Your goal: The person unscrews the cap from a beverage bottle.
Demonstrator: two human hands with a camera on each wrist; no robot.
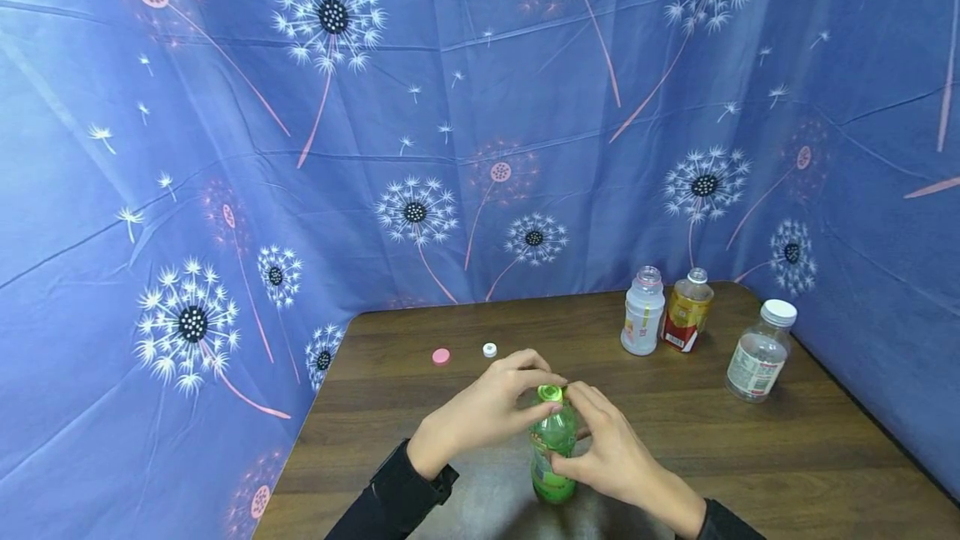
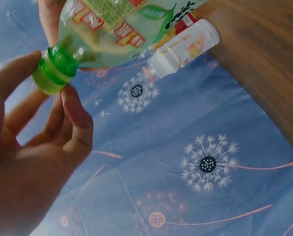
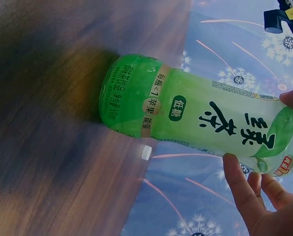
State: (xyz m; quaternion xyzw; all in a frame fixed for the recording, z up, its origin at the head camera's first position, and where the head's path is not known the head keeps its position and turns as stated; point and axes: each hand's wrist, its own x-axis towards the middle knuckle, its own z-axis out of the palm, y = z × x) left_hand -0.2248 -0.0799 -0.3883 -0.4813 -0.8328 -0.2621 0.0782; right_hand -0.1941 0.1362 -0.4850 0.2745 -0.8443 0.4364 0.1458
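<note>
Blue dandelion-print cloth point(image 1: 360, 123) fills the upper part and both sides of the head frame; brown wood-grain table point(image 1: 675, 440) takes the lower part; left hand point(image 1: 487, 407), lower centre, pinches the green cap point(image 2: 53, 71) between thumb and fingers, narrow grip; right hand point(image 1: 611, 448), just right of it, is wrapped round the body of the green bottle point(image 1: 553, 432), opened only to bottle width; green bottle sits lower centre between the hands, roughly upright, base apparently on the table; clear jar point(image 1: 759, 357), right of frame, white lid point(image 1: 778, 312) on; white bottle point(image 1: 642, 313) and yellow-and-red bottle point(image 1: 687, 311) side by side, mid right, both look uncapped; pink cap point(image 1: 441, 356) and white cap point(image 1: 490, 350) lie apart, left of centre, above the left hand; step in hand reads as working the green cap, probably loosening it, given the loose caps; green cap is on the neck, so next move likely calls for a firm twist by the left fingers, right hand bracing the body without squeezing it.
</note>
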